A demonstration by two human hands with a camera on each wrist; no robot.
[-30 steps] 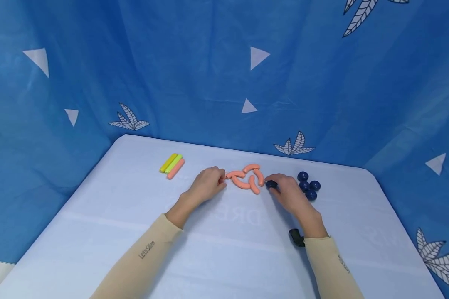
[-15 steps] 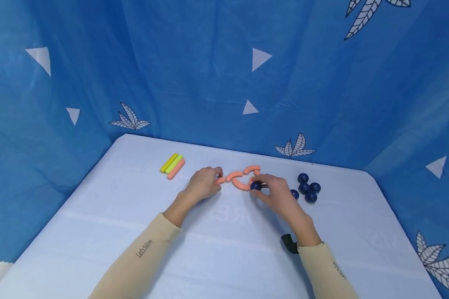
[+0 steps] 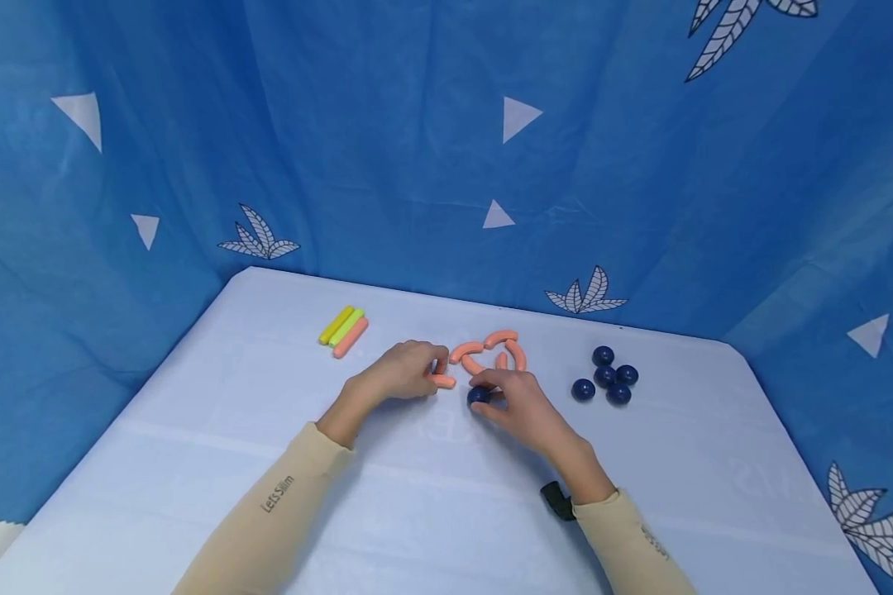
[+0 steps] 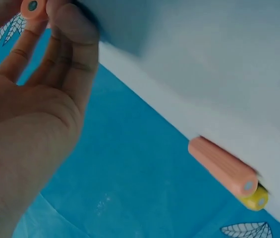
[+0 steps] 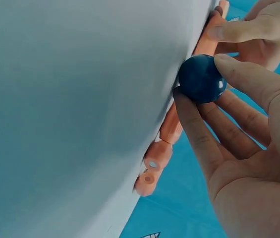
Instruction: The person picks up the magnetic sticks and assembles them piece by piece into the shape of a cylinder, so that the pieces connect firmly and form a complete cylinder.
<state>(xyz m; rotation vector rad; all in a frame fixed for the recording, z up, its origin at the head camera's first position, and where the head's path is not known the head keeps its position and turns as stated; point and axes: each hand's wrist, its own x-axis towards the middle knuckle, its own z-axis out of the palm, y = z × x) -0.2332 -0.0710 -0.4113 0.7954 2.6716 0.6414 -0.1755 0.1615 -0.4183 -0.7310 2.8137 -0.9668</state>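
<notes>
My left hand (image 3: 409,369) pinches an orange magnetic rod (image 3: 444,381) just left of the middle of the table; in the left wrist view a dark magnet shows in the rod's end (image 4: 32,7). Close by on the right, my right hand (image 3: 524,413) holds a dark blue ball (image 3: 479,396) between thumb and fingers, a small gap from the rod in the head view. The right wrist view shows thumb and fingertips on the ball (image 5: 202,78). Behind both hands, several curved orange rods (image 3: 516,355) lie in a loose ring, partly hidden by my right hand.
Several dark blue balls (image 3: 605,377) cluster on the right, with one ball (image 3: 584,389) slightly apart. At the back left lie a yellow rod (image 3: 336,325), a lime rod (image 3: 346,327) and an orange rod (image 3: 350,337). A blue curtain (image 3: 417,165) hangs behind the white table (image 3: 216,397).
My right hand has carried the blue ball leftward and nearer, across the curved rods. My left hand has drawn its rod off the ring, toward me. A ball formerly hidden now shows.
</notes>
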